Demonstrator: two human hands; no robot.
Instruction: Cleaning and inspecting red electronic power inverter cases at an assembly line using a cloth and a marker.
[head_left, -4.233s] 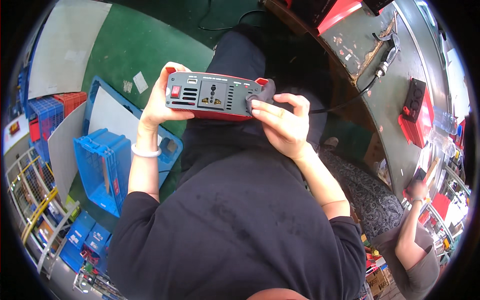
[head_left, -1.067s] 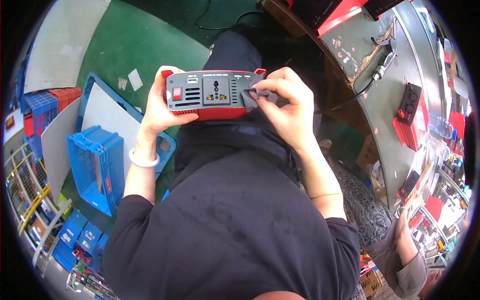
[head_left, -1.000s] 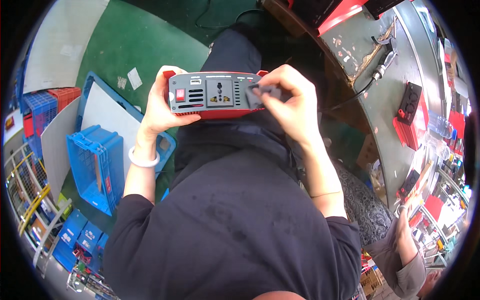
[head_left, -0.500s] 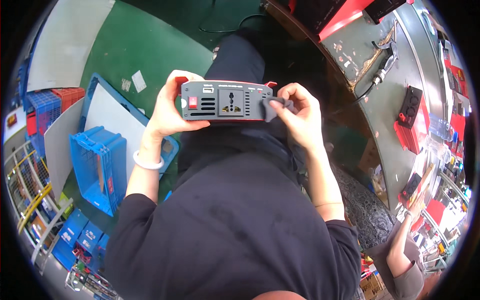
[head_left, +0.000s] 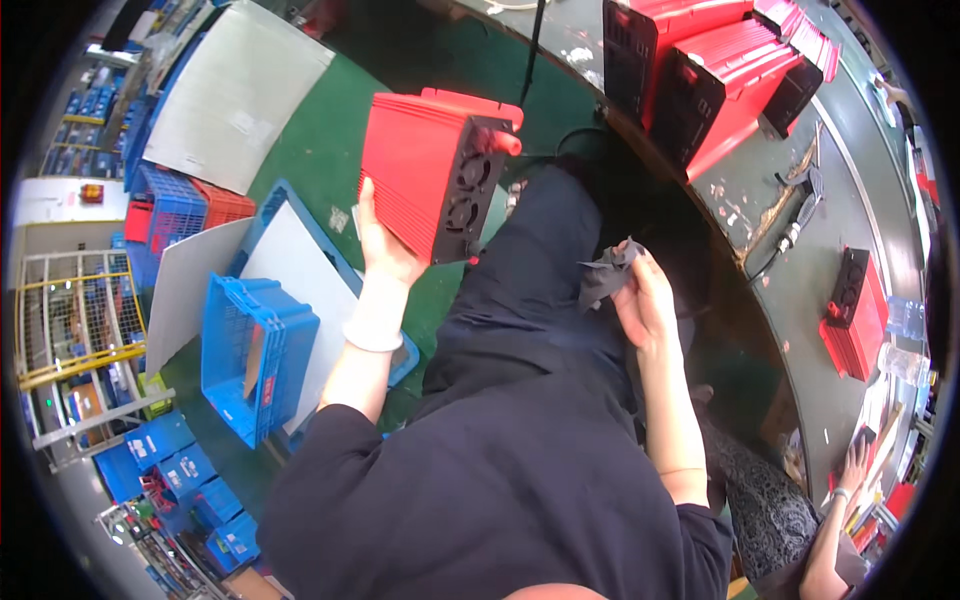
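Note:
My left hand [head_left: 388,245] grips a red power inverter [head_left: 408,165] from below, holding it up ahead and a little left of my lap. The inverter is tilted. Its black end panel [head_left: 470,190] has two round fans and a red terminal cap, and faces right. Between the pinched fingers of my right hand [head_left: 647,303] is a crumpled dark grey cloth [head_left: 605,276], held above my right thigh, apart from the inverter.
Several red inverters [head_left: 725,95] stand on the workbench [head_left: 745,200] at upper right, with a power screwdriver [head_left: 797,215] nearby. Further along are another inverter [head_left: 858,330], clear bottles [head_left: 905,318] and a co-worker's hand [head_left: 853,468]. A blue crate [head_left: 262,350] lies to my left.
The inverter has moved forward and turned, from its socket panel toward me to its fan end facing right. My right hand, with the cloth, has come away from it. The view has shifted.

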